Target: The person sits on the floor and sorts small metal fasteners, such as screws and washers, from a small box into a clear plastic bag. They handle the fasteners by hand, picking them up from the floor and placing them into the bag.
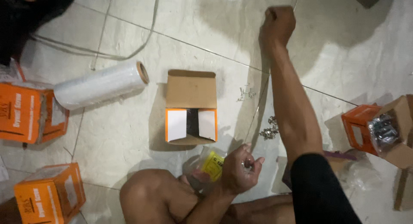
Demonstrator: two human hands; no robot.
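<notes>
Left hand point(241, 167) cupped, I hold small screws over knee, near open orange carton point(191, 107). Right hand point(278, 23) extended, fist closed on thin wire or rod on floor tile. Loose screws point(268, 129) lie beside forearm, within reach. Stretch-film roll point(101, 84) left of carton.

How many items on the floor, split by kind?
Orange cardboard boxes: 4 (left, lower left, open in the middle, right with a bag of screws)
Rolls of clear wrap: 1
Loose screw piles: 2 (upper, lower)
Small clear bags with yellow label: 1
Total: 8
</notes>
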